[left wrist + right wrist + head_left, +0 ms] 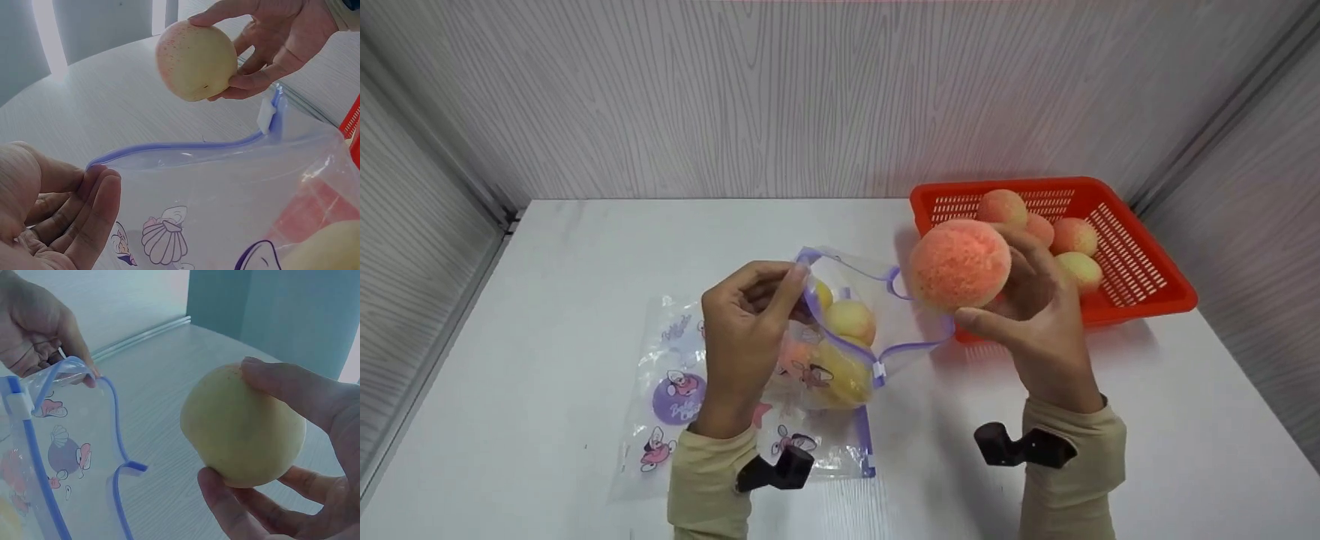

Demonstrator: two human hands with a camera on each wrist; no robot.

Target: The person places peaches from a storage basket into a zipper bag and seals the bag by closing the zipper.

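Observation:
My right hand [1046,322] grips a pinkish-orange and pale yellow peach [960,264], held up between the zip bag and the basket. In the right wrist view the thumb and fingertips press opposite sides of that peach [242,427]. My left hand [746,330] pinches the purple-edged rim of a clear printed zip bag [915,319] between thumb and fingers. The bag's mouth gapes toward the right hand, its white slider [266,115] at one end. Inside the bag lie a pale peach [851,321] and several yellow and orange fruits, partly hidden by the printed film.
A red plastic basket [1155,274] stands at the back right with several peaches [1075,236] in it. Another clear printed zip bag [679,397] lies flat on the white table [547,322], under the left forearm. Grey wood-grain panels [720,97] enclose the table.

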